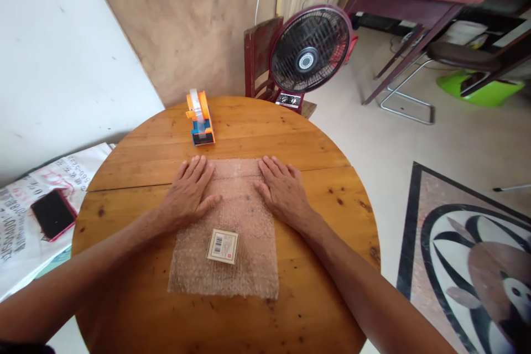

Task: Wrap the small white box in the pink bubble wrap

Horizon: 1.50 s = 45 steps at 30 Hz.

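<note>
A sheet of clear bubble wrap [224, 282] lies flat on the round wooden table. On its near half rests a small cream-coloured box [223, 246], with a barcode and print on the face turned up. My left hand [188, 191] is spread palm down over the sheet's left edge, near the far corner. On the opposite edge lies my right hand [284, 188], also flat with the fingers stretched out. Neither hand touches the box, and nothing is held in either.
An orange and blue tape dispenser [202, 119] stands at the table's [323, 265] far side. Beyond it, an electric fan [311, 50] sits by a red chair [265, 55]. A phone [53, 214] lies on marked white sacking [87, 163] to the left.
</note>
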Available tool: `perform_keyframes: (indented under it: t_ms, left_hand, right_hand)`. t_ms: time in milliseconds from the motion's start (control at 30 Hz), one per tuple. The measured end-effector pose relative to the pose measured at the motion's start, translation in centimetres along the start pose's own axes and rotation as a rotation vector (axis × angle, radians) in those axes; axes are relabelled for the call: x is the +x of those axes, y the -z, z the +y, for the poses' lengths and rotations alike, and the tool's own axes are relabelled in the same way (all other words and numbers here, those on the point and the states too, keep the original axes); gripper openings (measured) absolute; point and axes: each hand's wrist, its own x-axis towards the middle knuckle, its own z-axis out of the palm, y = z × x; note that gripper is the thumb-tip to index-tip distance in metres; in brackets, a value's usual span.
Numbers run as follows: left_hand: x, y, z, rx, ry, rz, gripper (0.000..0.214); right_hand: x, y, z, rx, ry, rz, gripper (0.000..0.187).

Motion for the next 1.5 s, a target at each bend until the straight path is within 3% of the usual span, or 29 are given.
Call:
perform_keyframes:
  t_ms: [133,267,400,533,633,767,900,1033,1133,1300,1500]
  left_hand:
    - [-0.4,0.5,-0.3,-0.166,0.115,0.143,0.049]
    - [0.1,1.2,-0.7,-0.182,0.301,0.222,0.05]
    - [1.6,1.9,-1.4,-0.266,0.465,0.138,0.061]
    - [2.8,2.7,-1.9,-0.584,0.556,0.029,0.066]
    - [2.9,3.2,-2.1,-0.839,0.509,0.043,0.047]
    - [2.1,3.8,-1.8,-1.08,0.437,0.086,0.026]
    - [0.4,5.2,-0.6,-1.162,0.366,0.166,0.021]
    - [-2.6,7.2,1.1,-1.073,0.257,0.218,0.015]
    - [-5.1,7.7,2.1,-0.923,0.154,0.267,0.01]
    - [-8.7,6.1,2.6,-0.624,-0.064,0.323,0.02]
    - [-10.6,4.3,2.8,-0.437,-0.152,0.379,0.029]
  right_hand:
    - [0.9,1.0,0.8,0.121,-0.023,-0.016,0.041]
    - [1.8,1.9,1.0,0.146,-0.032,-0.046,0.046]
    - [3.2,2.2,1.2,0.137,-0.073,-0.068,0.068]
    - [4.5,1.8,1.9,0.379,-0.083,-0.069,0.069]
    - [5.0,1.6,2.3,0.535,-0.106,-0.075,0.056]
    - [4.7,2.3,2.0,0.689,-0.052,-0.081,0.009]
    - [2.4,4.8,0.9,0.923,0.052,-0.009,0.011]
    - [-1.8,7.5,-0.7,0.904,0.109,0.004,0.011]
    - [-5.0,7.9,-1.8,0.783,0.218,0.078,0.006]
    - [-8.4,5.8,-2.9,0.45,0.425,0.273,0.016]
    - [-10.6,4.8,-3.7,0.291,0.453,0.354,0.019]
